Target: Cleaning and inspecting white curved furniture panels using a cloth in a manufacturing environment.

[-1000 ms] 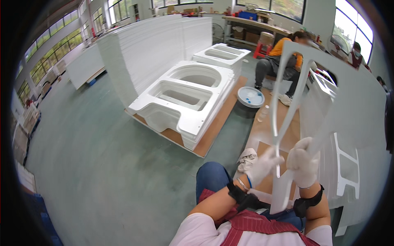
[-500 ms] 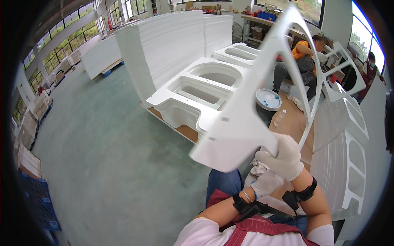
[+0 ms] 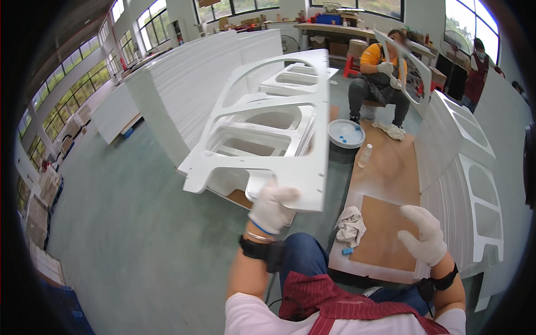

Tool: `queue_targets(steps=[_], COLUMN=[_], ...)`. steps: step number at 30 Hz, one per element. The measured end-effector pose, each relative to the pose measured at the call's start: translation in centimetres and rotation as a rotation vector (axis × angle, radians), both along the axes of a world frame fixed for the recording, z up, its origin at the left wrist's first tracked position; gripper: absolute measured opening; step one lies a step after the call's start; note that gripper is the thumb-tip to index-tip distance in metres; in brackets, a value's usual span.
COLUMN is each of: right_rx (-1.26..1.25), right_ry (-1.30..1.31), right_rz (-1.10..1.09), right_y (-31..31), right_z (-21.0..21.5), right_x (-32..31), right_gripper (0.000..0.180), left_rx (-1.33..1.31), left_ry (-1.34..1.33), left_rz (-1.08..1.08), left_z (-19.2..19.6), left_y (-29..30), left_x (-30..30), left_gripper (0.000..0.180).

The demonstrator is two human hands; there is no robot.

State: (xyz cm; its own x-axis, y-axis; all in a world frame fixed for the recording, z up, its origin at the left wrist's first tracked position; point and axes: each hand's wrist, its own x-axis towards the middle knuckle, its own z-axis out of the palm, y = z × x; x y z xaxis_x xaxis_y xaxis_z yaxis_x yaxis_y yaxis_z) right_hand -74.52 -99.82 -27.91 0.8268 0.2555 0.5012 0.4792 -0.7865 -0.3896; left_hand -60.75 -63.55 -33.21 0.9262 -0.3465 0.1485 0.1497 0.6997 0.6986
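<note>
Out over the green floor [image 3: 128, 245], my left hand [image 3: 272, 207] gripped the near edge of the white cut-out panel [image 3: 268, 131], fingers closed on it and holding it nearly flat above the stacked panels [image 3: 268, 120]. My right hand [image 3: 422, 233] hung loose and empty — fingers curled, touching nothing — above the brown board [image 3: 385, 223] (a rag [image 3: 350, 225] lay beside it). I judged the panel lifted but not yet set down anywhere.

Brown cardboard boxes [image 3: 42, 223] stacked along the left wall, blue crate [image 3: 328, 19] on far workbench [image 3: 357, 30]
</note>
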Motion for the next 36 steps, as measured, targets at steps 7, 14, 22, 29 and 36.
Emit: queue_targets(steps=[7,14,22,29,36], right_rx=[0.246,0.194,0.158,0.157,0.188], right_ry=[0.127,0.14,0.209,0.263,0.337], right_rz=[-0.262,-0.294,-0.291,-0.3,-0.26], right_y=[-4.2,-4.2,-4.1,-4.5,-3.5], right_z=[-3.9,-5.0,-5.3,-6.8,-7.8], right_x=[-3.0,-3.4,-2.9,-3.1,-2.6], right_gripper=[0.041,0.04,0.038,0.037,0.036], left_rx=[0.075,0.124,0.147,0.901,2.189], left_ry=[0.153,0.212,0.217,0.232,-0.16], left_rz=[-0.038,-0.01,-0.053,0.252,0.513], left_z=[1.8,-0.6,-2.3,-0.1,5.5], left_y=[6.0,9.4,10.8,9.5,3.7], left_x=[5.5,8.1,8.6,7.8,6.7], left_gripper=[0.054,0.054,0.052,0.033,0.069])
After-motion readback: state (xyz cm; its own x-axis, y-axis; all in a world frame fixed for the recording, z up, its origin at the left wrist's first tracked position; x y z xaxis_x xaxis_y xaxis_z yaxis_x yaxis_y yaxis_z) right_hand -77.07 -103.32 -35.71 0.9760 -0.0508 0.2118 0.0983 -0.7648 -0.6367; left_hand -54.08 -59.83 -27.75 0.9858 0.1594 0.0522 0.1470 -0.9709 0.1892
